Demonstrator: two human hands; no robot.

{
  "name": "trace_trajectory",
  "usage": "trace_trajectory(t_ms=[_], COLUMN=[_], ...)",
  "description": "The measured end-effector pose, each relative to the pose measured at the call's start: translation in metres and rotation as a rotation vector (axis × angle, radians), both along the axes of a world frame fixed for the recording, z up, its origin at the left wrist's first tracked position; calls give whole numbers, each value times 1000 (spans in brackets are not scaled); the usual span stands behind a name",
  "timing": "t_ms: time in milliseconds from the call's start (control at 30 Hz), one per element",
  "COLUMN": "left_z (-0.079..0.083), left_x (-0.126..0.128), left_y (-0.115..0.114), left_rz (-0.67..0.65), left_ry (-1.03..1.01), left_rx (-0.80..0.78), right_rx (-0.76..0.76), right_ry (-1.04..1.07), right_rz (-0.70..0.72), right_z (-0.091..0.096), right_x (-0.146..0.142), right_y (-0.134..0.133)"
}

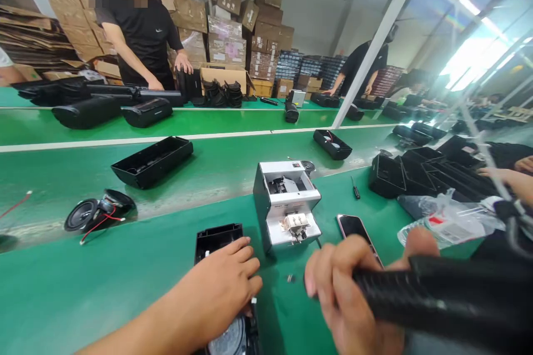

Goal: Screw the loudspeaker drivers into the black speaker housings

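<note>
My left hand (227, 280) is over a black speaker housing (219, 231) on the green bench, fingers curled over its side. The thumb is hidden. A round speaker cone (229, 338) shows in the near end of the housing, partly under my wrist. My right hand (353, 294) is wrapped round the ridged grip of a black electric screwdriver (441, 296), held lying sideways above the bench; its tip cannot be made out. Between and beyond my hands stands a white and black screw feeder (287, 205). A few tiny screws (290, 278) lie in front of it.
Right of the feeder lie a phone (360, 233), a small screwdriver (355, 188) and a plastic bag (449, 221). Loose speakers (97, 210) with red wires and an open housing (154, 160) sit on the belt. Black housings (408, 171) crowd the right. Co-workers (145, 38) stand across.
</note>
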State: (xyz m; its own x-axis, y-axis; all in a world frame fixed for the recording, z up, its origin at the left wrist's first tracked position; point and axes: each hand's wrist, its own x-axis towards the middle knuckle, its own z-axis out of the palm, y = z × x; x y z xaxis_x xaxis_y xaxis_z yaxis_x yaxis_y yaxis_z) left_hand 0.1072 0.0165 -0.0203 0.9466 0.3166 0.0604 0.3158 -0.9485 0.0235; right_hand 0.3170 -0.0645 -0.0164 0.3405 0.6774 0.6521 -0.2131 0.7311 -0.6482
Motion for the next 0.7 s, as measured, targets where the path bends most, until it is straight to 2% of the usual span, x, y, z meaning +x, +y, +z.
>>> trace_trajectory(t_ms=[67, 133, 267, 367, 500, 567, 700], left_z=[3, 6, 10, 8, -1, -9, -24], left_x=[1, -6, -42, -77, -112, -123, -130], left_y=[7, 10, 11, 6, -6, -11, -21], left_rz=[1, 66, 303, 486, 784, 856, 903], left_ry=[24, 45, 88, 111, 89, 84, 55], left_rx=[-16, -34, -51, -121, -287, -337, -402], right_rx=[34, 19, -30, -31, -8, -16, -46], right_ry=[-34, -121, -199, -203, -192, -184, -198], right_rz=[-197, -273, -268, -253, -245, -243, -240], right_z=[11, 14, 5, 0, 4, 6, 4], right_x=[14, 25, 37, 38, 38, 37, 38], right_y=[21, 42, 65, 62, 58, 59, 64])
